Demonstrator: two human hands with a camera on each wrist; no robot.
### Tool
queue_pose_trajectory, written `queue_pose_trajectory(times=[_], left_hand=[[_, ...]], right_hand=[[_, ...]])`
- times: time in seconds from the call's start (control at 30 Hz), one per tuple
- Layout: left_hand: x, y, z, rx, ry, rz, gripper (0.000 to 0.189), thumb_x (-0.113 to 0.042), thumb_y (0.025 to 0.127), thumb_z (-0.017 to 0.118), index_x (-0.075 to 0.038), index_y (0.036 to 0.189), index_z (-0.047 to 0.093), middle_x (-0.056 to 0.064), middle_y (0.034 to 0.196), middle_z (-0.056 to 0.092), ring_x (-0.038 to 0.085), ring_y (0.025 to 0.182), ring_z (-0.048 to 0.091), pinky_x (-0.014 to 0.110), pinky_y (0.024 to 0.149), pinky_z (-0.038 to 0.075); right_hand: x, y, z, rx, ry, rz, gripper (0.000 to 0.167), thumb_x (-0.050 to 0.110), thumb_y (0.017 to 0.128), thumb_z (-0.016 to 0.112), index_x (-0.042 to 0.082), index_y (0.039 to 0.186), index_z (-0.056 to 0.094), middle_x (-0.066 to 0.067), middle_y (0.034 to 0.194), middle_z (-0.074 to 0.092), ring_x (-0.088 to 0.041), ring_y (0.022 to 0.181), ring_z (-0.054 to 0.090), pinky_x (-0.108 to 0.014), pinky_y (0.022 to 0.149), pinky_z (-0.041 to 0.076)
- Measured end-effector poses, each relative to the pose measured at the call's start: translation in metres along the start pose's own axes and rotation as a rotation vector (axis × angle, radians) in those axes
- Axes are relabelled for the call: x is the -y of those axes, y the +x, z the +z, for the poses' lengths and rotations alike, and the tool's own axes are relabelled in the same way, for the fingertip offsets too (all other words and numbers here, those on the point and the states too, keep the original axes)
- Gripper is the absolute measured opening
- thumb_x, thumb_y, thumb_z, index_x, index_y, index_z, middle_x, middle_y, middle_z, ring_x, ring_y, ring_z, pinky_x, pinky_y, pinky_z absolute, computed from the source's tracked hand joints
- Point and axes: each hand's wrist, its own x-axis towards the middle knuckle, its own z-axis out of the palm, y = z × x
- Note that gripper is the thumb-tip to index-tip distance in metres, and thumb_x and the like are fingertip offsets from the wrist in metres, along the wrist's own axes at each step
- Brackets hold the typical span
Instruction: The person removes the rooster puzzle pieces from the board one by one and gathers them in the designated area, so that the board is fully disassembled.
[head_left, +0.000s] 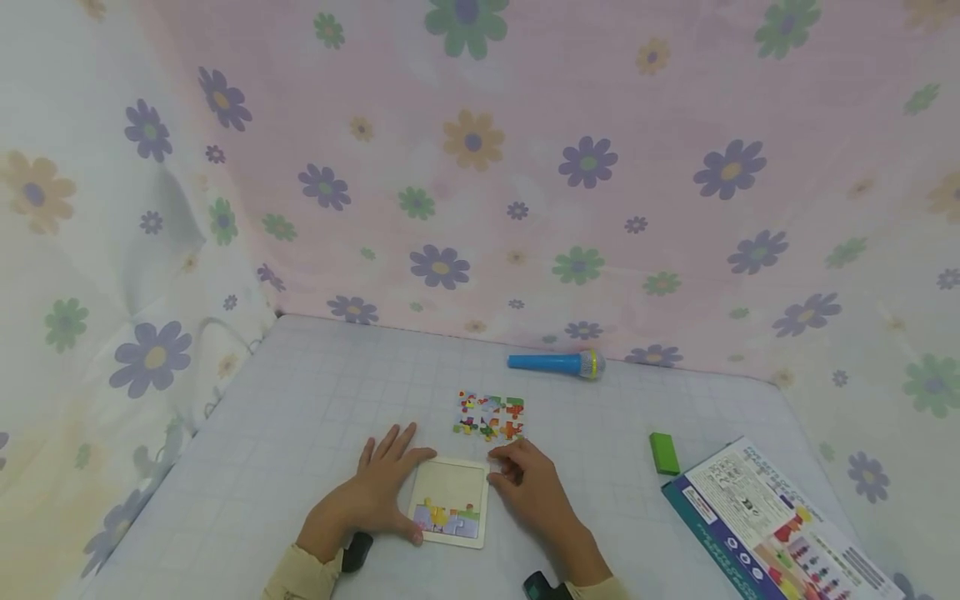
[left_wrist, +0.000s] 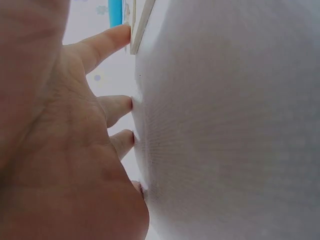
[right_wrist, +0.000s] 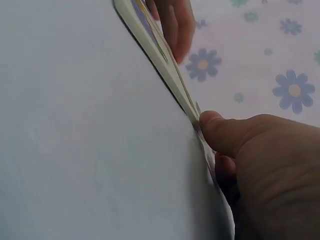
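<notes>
A pale puzzle tray point(head_left: 450, 477) lies on the table, with several joined jigsaw pieces point(head_left: 447, 520) along its near side. My left hand point(head_left: 378, 492) is spread beside it, one finger at the far left corner and the thumb at the near left corner. In the left wrist view, a fingertip point(left_wrist: 122, 34) touches the tray's edge point(left_wrist: 142, 22). At the tray's far right edge is my right hand point(head_left: 532, 492), fingers loosely bent. The right wrist view shows the thumb point(right_wrist: 212, 125) against the tray's corner. Several loose jigsaw pieces point(head_left: 490, 405) lie in rows beyond the tray.
Farther back lies a blue toy microphone point(head_left: 551, 363). On the right are a green block point(head_left: 663, 453) and a flat printed box point(head_left: 772, 517). Flowered cloth point(head_left: 517, 125) hangs behind and at both sides of the white-covered table point(head_left: 337, 375).
</notes>
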Motion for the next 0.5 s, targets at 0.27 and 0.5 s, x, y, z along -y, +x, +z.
queue_pose_trajectory(times=[0.27, 0.5], left_hand=[[0.003, 0.001, 0.002, 0.005, 0.016, 0.003, 0.114, -0.059, 0.052, 0.095, -0.024, 0.149, 0.046, 0.020, 0.171, 0.015, 0.047, 0.158, 0.007, 0.077, 0.119, 0.003], [0.003, -0.001, 0.001, 0.005, 0.009, 0.034, 0.116, -0.059, 0.053, 0.093, -0.022, 0.151, 0.044, 0.022, 0.171, 0.013, 0.049, 0.157, 0.006, 0.078, 0.118, 0.003]], right_hand=[[0.036, -0.016, 0.025, 0.194, 0.091, -0.201, 0.022, 0.022, 0.089, 0.079, 0.018, 0.111, 0.075, 0.011, 0.095, 0.062, 0.006, 0.075, 0.050, -0.013, 0.064, 0.049], [0.057, -0.020, 0.039, 0.302, -0.041, -0.302, 0.035, 0.029, 0.090, 0.078, 0.013, 0.121, 0.073, 0.010, 0.100, 0.060, 0.008, 0.078, 0.043, -0.009, 0.069, 0.044]])
